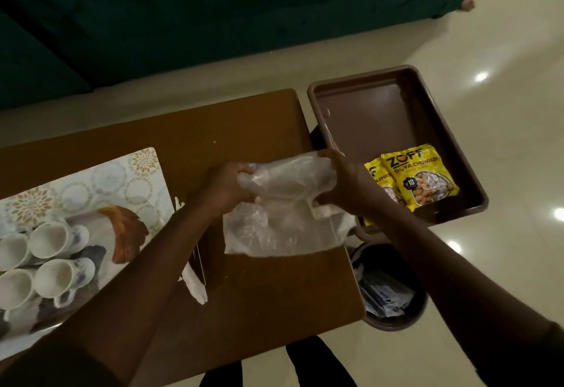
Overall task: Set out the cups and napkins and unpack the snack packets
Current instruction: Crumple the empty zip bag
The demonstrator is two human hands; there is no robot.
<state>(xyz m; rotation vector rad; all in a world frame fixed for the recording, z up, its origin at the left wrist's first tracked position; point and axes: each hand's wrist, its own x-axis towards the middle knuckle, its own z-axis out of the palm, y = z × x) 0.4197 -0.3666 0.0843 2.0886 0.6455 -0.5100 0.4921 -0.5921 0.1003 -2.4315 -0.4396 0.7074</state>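
Note:
Both my hands grip a clear plastic bag above the brown table. My left hand holds its left edge and my right hand its right edge. What is inside the bag cannot be made out. Two yellow snack packets lie in the near right corner of a brown tray to the right of the table. Several white cups lie on their sides on a patterned tray at the left. White napkins lie beside that tray, partly under my left forearm.
A dark bin with wrappers in it stands on the floor at the table's right near corner. A dark green sofa fills the back. The pale glossy floor spreads to the right.

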